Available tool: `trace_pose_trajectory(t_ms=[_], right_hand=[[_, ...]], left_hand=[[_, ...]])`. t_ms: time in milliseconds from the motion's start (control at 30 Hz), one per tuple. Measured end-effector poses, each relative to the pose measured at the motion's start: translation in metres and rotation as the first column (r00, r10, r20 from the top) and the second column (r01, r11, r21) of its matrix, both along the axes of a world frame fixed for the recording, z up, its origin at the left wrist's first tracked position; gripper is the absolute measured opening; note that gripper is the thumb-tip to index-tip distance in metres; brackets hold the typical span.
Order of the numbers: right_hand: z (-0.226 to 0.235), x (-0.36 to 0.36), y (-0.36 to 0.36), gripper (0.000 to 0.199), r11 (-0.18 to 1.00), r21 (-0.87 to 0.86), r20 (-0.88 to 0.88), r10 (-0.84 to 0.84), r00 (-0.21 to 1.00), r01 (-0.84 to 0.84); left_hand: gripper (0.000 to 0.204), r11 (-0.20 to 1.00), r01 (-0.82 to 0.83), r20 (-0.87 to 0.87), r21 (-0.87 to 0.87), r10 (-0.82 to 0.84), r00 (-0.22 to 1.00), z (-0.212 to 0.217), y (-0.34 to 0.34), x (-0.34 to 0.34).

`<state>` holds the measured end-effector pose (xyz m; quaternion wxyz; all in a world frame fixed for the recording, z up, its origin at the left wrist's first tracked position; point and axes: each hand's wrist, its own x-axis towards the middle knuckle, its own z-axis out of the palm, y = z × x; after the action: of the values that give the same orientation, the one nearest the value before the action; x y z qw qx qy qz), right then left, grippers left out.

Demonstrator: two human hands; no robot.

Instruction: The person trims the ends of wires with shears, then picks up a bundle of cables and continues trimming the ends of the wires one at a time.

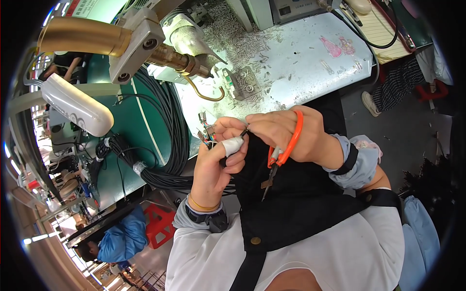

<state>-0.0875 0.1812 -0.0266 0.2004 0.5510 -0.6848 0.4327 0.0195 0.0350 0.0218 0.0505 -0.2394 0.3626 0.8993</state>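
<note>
My left hand, with white wrapping on a digit, is closed around a black cable. Small metal connectors with coloured wires stick out on the far-left side of that hand. Tucked in my right hand are orange-handled pliers, their long thin jaws pointing down toward my black apron. The thumb and fingertips of this same hand pinch at the cable end beside my left fingers. How the pinched tip is made is too small to see.
Ahead, a machine nozzle and a hooked metal tube overhang a small metal fixture. Metal scraps litter the white worktop. A black cable bundle lies on the green bench at left. A lamp hangs at far left.
</note>
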Motion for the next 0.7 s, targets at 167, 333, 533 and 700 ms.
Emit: trace_pose_trajectory(t_ms=[167, 333, 533, 700], right_hand=[[-0.005, 0.006, -0.004, 0.022, 1.000, -0.022, 0.175, 0.008, 0.985, -0.004], [-0.003, 0.015, -0.012, 0.016, 0.983, -0.171, 0.446, 0.132, 0.885, -0.060], [0.004, 0.026, -0.023, 0.008, 0.860, -0.509, 0.852, 0.508, 0.124, -0.031], [0.027, 0.018, -0.010, 0.012, 0.934, -0.323, 0.945, 0.309, -0.109, -0.152]], left_hand=[[0.025, 0.963, -0.068, 0.039, -0.260, 0.081, 0.996, -0.001, 0.016, -0.002], [0.027, 0.286, -0.274, -0.293, -0.918, -0.028, 0.956, -0.012, 0.025, 0.005], [0.018, 0.491, -0.322, -0.244, -0.809, 0.218, 0.945, -0.006, 0.032, -0.001], [0.017, 0.477, -0.341, -0.299, -0.810, 0.164, 0.940, -0.007, 0.028, 0.003]])
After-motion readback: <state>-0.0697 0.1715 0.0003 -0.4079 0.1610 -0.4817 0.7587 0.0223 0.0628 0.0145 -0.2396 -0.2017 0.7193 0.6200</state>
